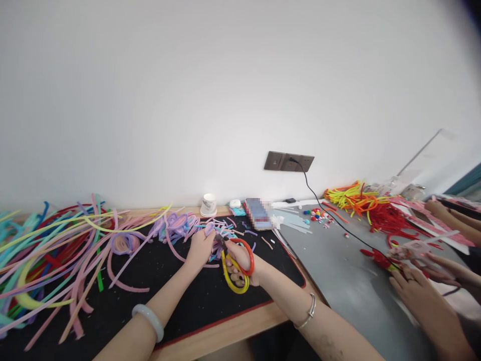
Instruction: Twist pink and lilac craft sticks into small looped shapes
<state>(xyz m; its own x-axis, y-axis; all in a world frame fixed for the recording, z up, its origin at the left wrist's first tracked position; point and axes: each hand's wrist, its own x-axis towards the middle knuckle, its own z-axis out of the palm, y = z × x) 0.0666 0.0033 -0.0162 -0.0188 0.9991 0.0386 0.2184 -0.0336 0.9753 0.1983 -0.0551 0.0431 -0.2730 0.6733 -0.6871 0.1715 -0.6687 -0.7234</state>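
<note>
My right hand (pixel 239 260) grips a pair of scissors (pixel 250 252) with one red and one yellow handle loop. Its dark blades point toward my left hand (pixel 201 249), which is closed, fingertips pinched on a purple pipe cleaner (pixel 209 228). Exactly where the blades meet the fuzzy stem is hard to make out. Short cut pipe cleaner pieces (pixel 224 230) in purple, blue and pink lie scattered just beyond and beneath both hands on a black mat (pixel 180 311). A heap of curled purple and pink pipe cleaners (pixel 176 226) rests left of my left hand.
Long multicoloured pipe cleaners (pixel 86 235) spread over the left side. A paper cup (pixel 208 204) and a phone (pixel 258 213) stand near the wall. A black cable (pixel 310 188) runs from the socket across the grey table (pixel 319 260), where another person's hands (pixel 417 291) work at right beside pompoms (pixel 318 214).
</note>
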